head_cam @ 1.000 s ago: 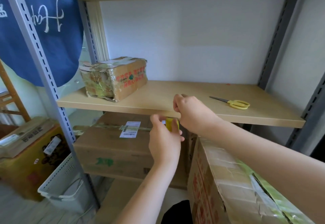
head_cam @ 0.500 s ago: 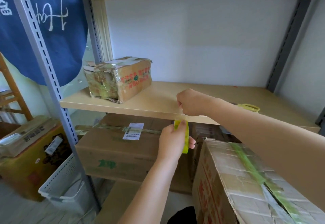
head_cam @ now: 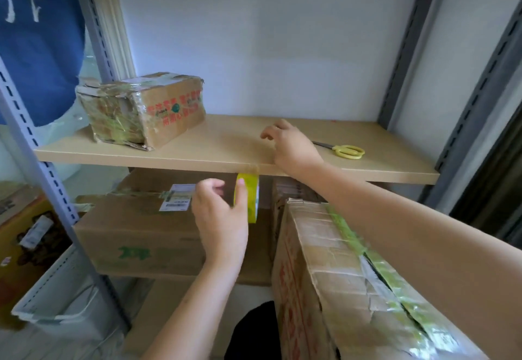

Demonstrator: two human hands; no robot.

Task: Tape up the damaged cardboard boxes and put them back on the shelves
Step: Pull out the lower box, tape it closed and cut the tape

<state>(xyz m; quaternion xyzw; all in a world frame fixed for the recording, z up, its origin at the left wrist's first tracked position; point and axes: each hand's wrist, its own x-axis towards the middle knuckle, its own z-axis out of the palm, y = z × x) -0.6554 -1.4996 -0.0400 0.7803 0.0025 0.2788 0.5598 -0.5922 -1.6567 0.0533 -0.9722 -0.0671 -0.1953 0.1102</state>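
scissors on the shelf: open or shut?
Shut: the yellow scissors lie flat on the shelf, blades together in one line.

A single head-worn camera looks forward and slightly down at the middle shelf [head_cam: 226, 145], close enough for both forearms to reach it. Below the shelf, boxes crowd the view; its wide-angle edges probably bend.
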